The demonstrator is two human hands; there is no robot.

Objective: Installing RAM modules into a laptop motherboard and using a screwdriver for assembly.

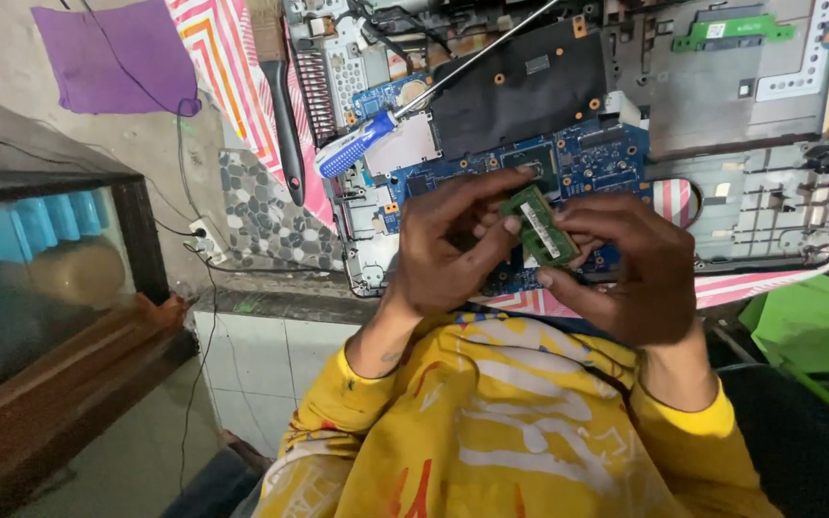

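Memory module (539,228): green circuit board, matt, white paper label on top. Motherboard (578,158): blue board, slightly glossy, small metal parts. Black sheet (520,91) over board: matt plastic film. Laptop base (741,96): grey plastic, matt, dusty. Screwdriver (405,110): shiny metal shaft, blue-white glossy plastic handle. Brush handle (285,125): black glossy plastic. Purple cloth (112,58): soft, matt. Striped mat (232,67): woven, pink-white. Sleeves (510,422): yellow printed fabric. Wall tiles (261,355): white, smooth.

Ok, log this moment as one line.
left hand: holds memory stick | right hand: holds same stick | below: open laptop | screwdriver lying on it
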